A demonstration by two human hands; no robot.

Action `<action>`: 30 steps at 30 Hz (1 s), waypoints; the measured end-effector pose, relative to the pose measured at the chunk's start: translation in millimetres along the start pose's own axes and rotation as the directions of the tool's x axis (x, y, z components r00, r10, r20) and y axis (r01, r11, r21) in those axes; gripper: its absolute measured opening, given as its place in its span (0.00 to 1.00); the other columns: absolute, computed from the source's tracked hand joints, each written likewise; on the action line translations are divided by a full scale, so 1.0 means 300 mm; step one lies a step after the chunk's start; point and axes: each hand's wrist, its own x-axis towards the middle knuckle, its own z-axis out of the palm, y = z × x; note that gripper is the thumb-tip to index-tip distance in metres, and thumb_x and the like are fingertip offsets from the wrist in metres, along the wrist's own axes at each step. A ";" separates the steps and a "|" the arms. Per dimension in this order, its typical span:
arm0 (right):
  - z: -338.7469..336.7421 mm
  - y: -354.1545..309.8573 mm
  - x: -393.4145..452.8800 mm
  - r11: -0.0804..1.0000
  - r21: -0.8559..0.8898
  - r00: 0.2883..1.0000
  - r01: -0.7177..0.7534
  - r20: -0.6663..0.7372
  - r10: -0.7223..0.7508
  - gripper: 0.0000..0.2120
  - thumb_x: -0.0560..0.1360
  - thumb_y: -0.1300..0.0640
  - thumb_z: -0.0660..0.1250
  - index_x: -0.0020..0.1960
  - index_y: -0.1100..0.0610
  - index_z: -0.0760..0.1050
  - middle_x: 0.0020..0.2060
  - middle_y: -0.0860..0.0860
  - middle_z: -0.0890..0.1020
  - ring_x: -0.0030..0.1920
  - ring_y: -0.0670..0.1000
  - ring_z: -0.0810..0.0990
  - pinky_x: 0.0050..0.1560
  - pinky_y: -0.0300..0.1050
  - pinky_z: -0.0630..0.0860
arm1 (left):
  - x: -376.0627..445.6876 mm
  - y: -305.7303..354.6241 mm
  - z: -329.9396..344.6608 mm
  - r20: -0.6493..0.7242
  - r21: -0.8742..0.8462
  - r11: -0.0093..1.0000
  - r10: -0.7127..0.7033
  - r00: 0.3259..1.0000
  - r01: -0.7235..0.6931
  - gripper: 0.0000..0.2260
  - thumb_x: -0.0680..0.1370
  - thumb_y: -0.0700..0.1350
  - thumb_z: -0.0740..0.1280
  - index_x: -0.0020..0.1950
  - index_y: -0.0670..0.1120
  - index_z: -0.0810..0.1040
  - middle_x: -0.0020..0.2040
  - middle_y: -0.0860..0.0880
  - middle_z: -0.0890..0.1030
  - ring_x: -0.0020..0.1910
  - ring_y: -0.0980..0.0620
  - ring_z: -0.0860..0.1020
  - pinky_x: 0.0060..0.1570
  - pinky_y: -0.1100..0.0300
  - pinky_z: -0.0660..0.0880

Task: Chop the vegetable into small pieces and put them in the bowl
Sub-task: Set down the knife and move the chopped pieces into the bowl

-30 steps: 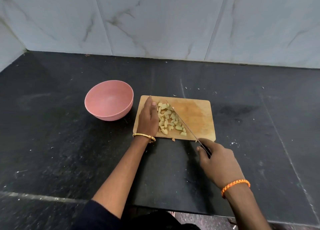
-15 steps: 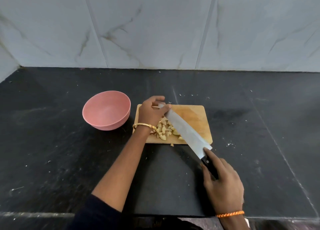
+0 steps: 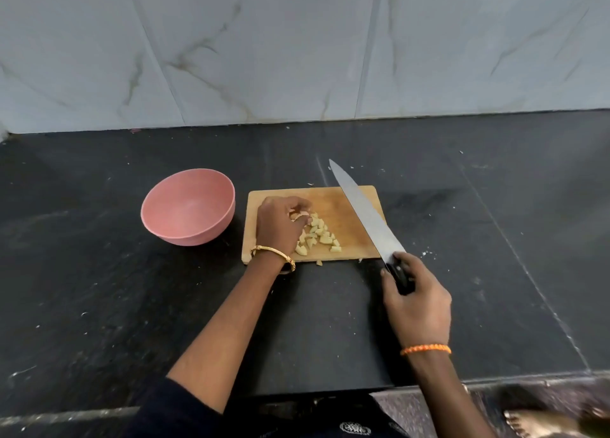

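Observation:
A pile of small pale yellow vegetable pieces (image 3: 319,236) lies on the wooden cutting board (image 3: 333,203). My left hand (image 3: 280,226) sits on the pile's left side, fingers curled round some of the pieces. My right hand (image 3: 414,302) grips the black handle of a long knife (image 3: 363,213); its blade slants over the board's right side, tip pointing away past the far edge. An empty pink bowl (image 3: 188,206) stands just left of the board.
One stray piece (image 3: 319,263) lies on the black counter (image 3: 99,289) by the board's near edge. A marble-tiled wall (image 3: 297,48) closes the back. The counter's front edge runs near my body, with a foot (image 3: 525,421) on the floor below at right.
The knife has swung from beside the pile out to the board's right side. My left hand has curled its fingers into the pieces. The camera has tilted up slightly.

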 end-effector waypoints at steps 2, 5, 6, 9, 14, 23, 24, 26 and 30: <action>0.023 -0.012 0.041 1.000 0.020 1.000 -0.012 -0.007 0.012 0.15 0.71 0.59 0.71 0.57 0.54 0.78 0.49 0.52 0.83 0.50 0.53 0.81 0.48 0.42 0.73 | 0.002 -0.012 0.009 -0.031 0.008 1.000 0.004 0.999 -0.003 0.10 0.67 0.39 0.75 0.46 0.48 0.84 0.39 0.52 0.84 0.47 0.51 0.80 0.52 0.52 0.77; 0.044 -0.016 0.125 0.999 -0.028 0.998 -0.030 -0.063 0.028 0.13 0.72 0.60 0.69 0.56 0.58 0.77 0.49 0.57 0.82 0.52 0.58 0.79 0.50 0.47 0.74 | 0.004 -0.022 0.005 -0.050 0.022 0.999 0.029 0.998 -0.028 0.09 0.71 0.39 0.69 0.49 0.49 0.84 0.44 0.51 0.84 0.49 0.51 0.79 0.54 0.51 0.76; 0.053 -0.018 0.158 0.996 -0.074 0.997 -0.049 -0.068 0.044 0.13 0.72 0.61 0.67 0.56 0.59 0.76 0.49 0.59 0.81 0.52 0.61 0.78 0.50 0.50 0.73 | 0.003 -0.022 -0.001 -0.061 0.013 1.000 0.022 0.998 -0.022 0.11 0.72 0.38 0.66 0.50 0.48 0.83 0.46 0.50 0.83 0.51 0.50 0.79 0.56 0.52 0.76; 0.079 -0.011 0.238 0.949 -0.284 0.990 -0.139 -0.032 0.135 0.14 0.75 0.60 0.64 0.59 0.60 0.73 0.53 0.61 0.78 0.55 0.63 0.75 0.54 0.55 0.70 | -0.019 -0.029 -0.014 -0.129 -0.055 0.998 -0.037 0.991 0.030 0.16 0.73 0.34 0.61 0.56 0.44 0.80 0.54 0.47 0.81 0.57 0.49 0.76 0.61 0.55 0.72; 0.079 0.008 0.305 0.885 -0.411 0.973 -0.219 -0.028 0.228 0.15 0.76 0.59 0.62 0.62 0.62 0.74 0.59 0.61 0.72 0.61 0.64 0.69 0.61 0.58 0.64 | -0.042 -0.077 -0.040 -0.060 -0.092 0.993 -0.083 0.995 0.077 0.17 0.77 0.36 0.58 0.65 0.43 0.72 0.64 0.47 0.74 0.65 0.52 0.70 0.66 0.60 0.65; 0.242 -0.113 0.108 0.904 -0.103 0.803 0.416 0.509 -0.311 0.50 0.63 0.30 0.66 0.73 0.64 0.60 0.69 0.60 0.64 0.71 0.58 0.61 0.71 0.49 0.57 | 0.030 -0.123 -0.053 0.071 -0.293 0.941 -0.158 0.985 0.172 0.18 0.83 0.50 0.49 0.70 0.48 0.67 0.68 0.53 0.70 0.64 0.67 0.66 0.58 0.77 0.59; 0.275 -0.116 0.104 0.884 -0.139 0.785 0.446 0.536 -0.311 0.56 0.61 0.26 0.62 0.75 0.63 0.54 0.73 0.58 0.59 0.74 0.57 0.55 0.74 0.48 0.52 | 0.037 -0.126 -0.049 0.057 -0.307 0.936 -0.161 0.985 0.171 0.19 0.83 0.50 0.49 0.70 0.48 0.67 0.69 0.52 0.69 0.66 0.63 0.65 0.60 0.73 0.59; 0.323 -0.118 0.115 0.855 -0.198 0.788 0.480 0.525 -0.321 0.60 0.59 0.22 0.55 0.77 0.61 0.47 0.75 0.57 0.55 0.76 0.56 0.49 0.75 0.49 0.48 | 0.042 -0.132 -0.039 0.042 -0.326 0.931 -0.161 0.986 0.166 0.20 0.83 0.51 0.47 0.71 0.47 0.66 0.70 0.52 0.68 0.67 0.62 0.64 0.63 0.69 0.59; 0.374 -0.140 0.160 0.824 -0.220 0.770 0.522 0.538 -0.344 0.58 0.62 0.25 0.60 0.76 0.62 0.48 0.75 0.58 0.55 0.76 0.58 0.50 0.75 0.50 0.49 | 0.049 -0.150 -0.012 0.063 -0.278 0.947 -0.149 0.987 0.161 0.24 0.81 0.57 0.46 0.71 0.48 0.66 0.71 0.52 0.68 0.69 0.59 0.64 0.69 0.62 0.60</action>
